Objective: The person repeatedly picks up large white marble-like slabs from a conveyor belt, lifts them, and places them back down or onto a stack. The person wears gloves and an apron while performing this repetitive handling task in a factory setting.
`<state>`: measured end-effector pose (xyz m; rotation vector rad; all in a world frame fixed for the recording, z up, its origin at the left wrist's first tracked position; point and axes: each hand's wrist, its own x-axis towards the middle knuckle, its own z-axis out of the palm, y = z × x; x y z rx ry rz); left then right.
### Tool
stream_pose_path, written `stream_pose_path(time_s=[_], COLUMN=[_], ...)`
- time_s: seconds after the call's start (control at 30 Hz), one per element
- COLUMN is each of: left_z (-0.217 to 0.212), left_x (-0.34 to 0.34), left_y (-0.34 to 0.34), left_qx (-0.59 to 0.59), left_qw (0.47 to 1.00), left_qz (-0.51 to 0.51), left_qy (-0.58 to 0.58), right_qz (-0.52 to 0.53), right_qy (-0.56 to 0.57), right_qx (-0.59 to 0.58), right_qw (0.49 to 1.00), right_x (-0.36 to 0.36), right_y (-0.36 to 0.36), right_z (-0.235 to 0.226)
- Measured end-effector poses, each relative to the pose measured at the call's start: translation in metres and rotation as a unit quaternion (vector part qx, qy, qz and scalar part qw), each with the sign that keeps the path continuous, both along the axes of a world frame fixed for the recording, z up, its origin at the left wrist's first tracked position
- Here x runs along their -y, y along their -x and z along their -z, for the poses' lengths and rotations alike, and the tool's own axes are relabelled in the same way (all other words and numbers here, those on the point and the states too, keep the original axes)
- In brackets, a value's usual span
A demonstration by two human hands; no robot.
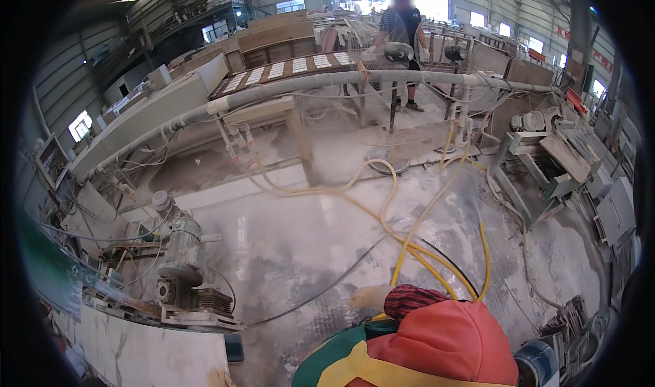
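My right arm, in a red sleeve (443, 343) with a dark red plaid cuff (411, 300), bends across the lower middle. From the cuff my right hand (369, 297) points left, pale and apparently gloved. Its fingers are too blurred to make out, and nothing shows clearly in it. Green and yellow cloth (348, 366) lies below the arm. Just past the hand, yellow hoses (426, 268) run over the wet floor. My left hand cannot be made out. A white marble-like slab (150, 346) fills the lower left, with a tan patch at its lower right corner.
A motor with a gearbox (183, 250) stands beyond the slab. A grey pipe (286, 85) crosses the hall. Behind it are a rack of white strips (286, 68) and another person (402, 36). Metal frames and panels (546, 165) stand right; a dark cable (321, 291) crosses the floor.
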<state>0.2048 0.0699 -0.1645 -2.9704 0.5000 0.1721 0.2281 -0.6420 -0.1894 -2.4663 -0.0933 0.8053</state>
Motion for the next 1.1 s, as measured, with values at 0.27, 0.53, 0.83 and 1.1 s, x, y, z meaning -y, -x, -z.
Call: stream_pose_path(time_s=[0.27, 0.53, 0.83, 1.1], left_z=[-0.013, -0.04, -0.055, -0.089], left_x=[-0.008, 0.006, 0.008, 0.039], left_y=[0.111, 0.218, 0.234, 0.144], left_qx=[0.138, 0.344, 0.223, 0.33], left_qw=[0.959, 0.872, 0.867, 0.923], left_qz=[-0.181, -0.292, -0.423, -0.157], left_qy=[0.17, 0.19, 0.14, 0.123], right_qz=[-0.041, -0.044, -0.222, -0.018], right_qy=[-0.004, 0.031, 0.154, 0.021], right_qx=[-0.012, -0.014, 0.101, -0.058], right_qw=[0.999, 0.998, 0.958, 0.998], right_x=[0.012, 0.059, 0.05, -0.045], right_y=[0.008, 0.035, 0.074, 0.086], right_z=[-0.02, 0.005, 0.005, 0.051])
